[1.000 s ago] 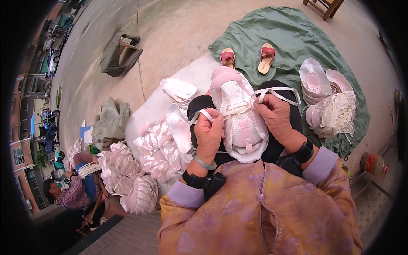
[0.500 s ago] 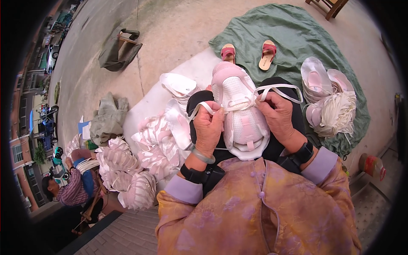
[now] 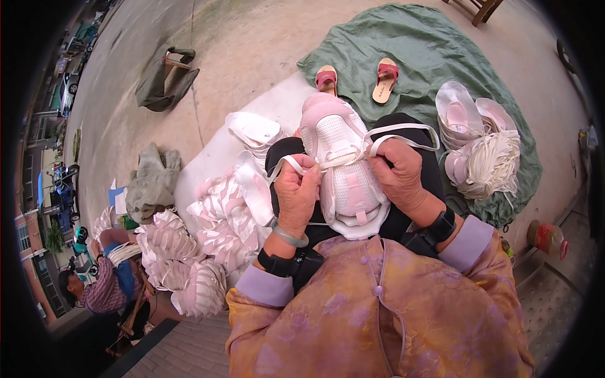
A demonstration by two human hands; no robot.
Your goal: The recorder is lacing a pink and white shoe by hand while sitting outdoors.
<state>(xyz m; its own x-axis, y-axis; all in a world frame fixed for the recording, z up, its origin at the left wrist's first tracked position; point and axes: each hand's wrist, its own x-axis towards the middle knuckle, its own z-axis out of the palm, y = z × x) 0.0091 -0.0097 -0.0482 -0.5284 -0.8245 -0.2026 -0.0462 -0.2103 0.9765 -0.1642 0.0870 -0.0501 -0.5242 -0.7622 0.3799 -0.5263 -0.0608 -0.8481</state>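
A pink and white shoe upper (image 3: 333, 129) lies across my lap between my knees, its heel end toward me. White shoelace (image 3: 342, 161) crosses it at mid-length. My left hand (image 3: 297, 193) pinches one end of the lace at the upper's left side, with a short loop curving over the fingers. At the right side, my right hand (image 3: 397, 171) pinches the other part, and a longer loop of it arcs out over my right knee. Both hands are closed and close to the upper's surface. The fingertips hide part of the lace.
Left of me are piles of pink and white shoe uppers (image 3: 224, 211) and stacked white ones (image 3: 253, 129). On the green cloth (image 3: 409, 44) stand red sandals (image 3: 384, 82); a bundle of white laces (image 3: 488, 165) lies at right. A person (image 3: 113, 280) sits far left.
The whole view has shifted slightly, so things appear a little farther left. Both hands keep their hold on the lace, which still crosses the upper.
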